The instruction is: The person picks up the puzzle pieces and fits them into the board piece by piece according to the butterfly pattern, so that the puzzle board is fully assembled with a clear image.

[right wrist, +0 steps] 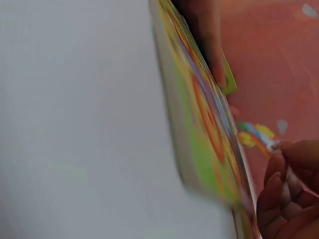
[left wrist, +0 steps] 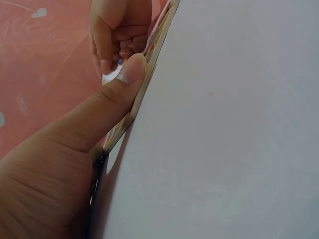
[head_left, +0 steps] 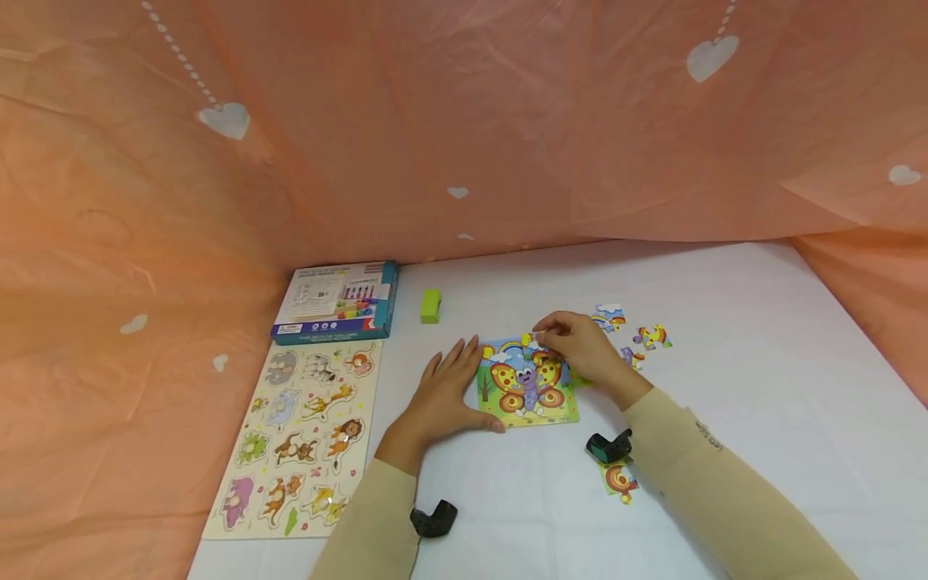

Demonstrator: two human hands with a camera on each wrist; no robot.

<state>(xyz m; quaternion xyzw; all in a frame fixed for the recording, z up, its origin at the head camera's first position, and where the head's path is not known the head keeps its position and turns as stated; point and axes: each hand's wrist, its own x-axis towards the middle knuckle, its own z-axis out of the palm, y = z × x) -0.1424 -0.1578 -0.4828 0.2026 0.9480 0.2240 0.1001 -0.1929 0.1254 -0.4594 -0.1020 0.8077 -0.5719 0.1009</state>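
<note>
Tan sleeves [head_left: 373, 528] reach in to a butterfly puzzle [head_left: 531, 388]

The sleeves lie closest to the head camera, with a dark wrist device [head_left: 435, 520] at the left cuff and a second device [head_left: 607, 447] at the right. On the white bench [head_left: 507, 503], between the hands, sits the square puzzle: purple butterfly body, yellow wings with red spots, orange rings on the lower wings, green ground, a tree, blue sky. The left hand [head_left: 444, 407] frames its left side, fingers straight and spread, index fingertip by the far left corner and thumb resting on the near edge. The right hand [head_left: 590, 346] is at the far right corner, fingers curled, thumb and index brought together; they seem to pinch a rainbow piece [right wrist: 256, 138], though that view is blurred. Loose pieces [head_left: 654, 337] lie just right of this hand, and a nearer piece [head_left: 619, 479] lies beside the right cuff. Left of the left hand is an animal board [head_left: 293, 435], with a box [head_left: 329, 300] beyond it and a green block [head_left: 431, 306] near the box
</note>
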